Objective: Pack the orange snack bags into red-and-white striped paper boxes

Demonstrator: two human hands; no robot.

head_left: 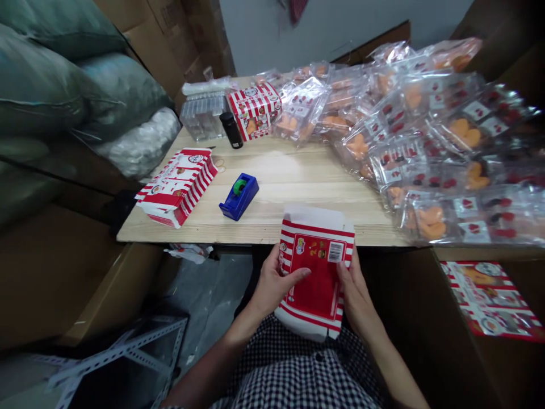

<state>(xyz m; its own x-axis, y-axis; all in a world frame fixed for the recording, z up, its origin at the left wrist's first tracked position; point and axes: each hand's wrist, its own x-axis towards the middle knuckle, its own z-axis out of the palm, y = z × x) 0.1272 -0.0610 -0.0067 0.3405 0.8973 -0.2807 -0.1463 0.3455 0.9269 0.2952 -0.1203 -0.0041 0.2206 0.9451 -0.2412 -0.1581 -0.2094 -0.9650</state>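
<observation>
A red and white striped carton (317,278) is held in front of my body at the table's near edge, its barcode side facing up. White flaps show at its top and bottom ends. My left hand (275,278) grips the left side with the thumb lying across the red face. My right hand (355,284) holds the opposite side, thumb near the barcode; the other fingers of both hands are mostly hidden behind the carton. Beyond it on the table stands a blue tape dispenser (239,196) with a green core.
A stack of flat striped cartons (179,184) lies at the table's left. Behind are a black bottle (231,130), an upright striped box (255,111) and clear plastic trays (203,116). Clear bags of toy food (430,221) cover the right side. An open cardboard box (464,346) holds a striped package (494,298).
</observation>
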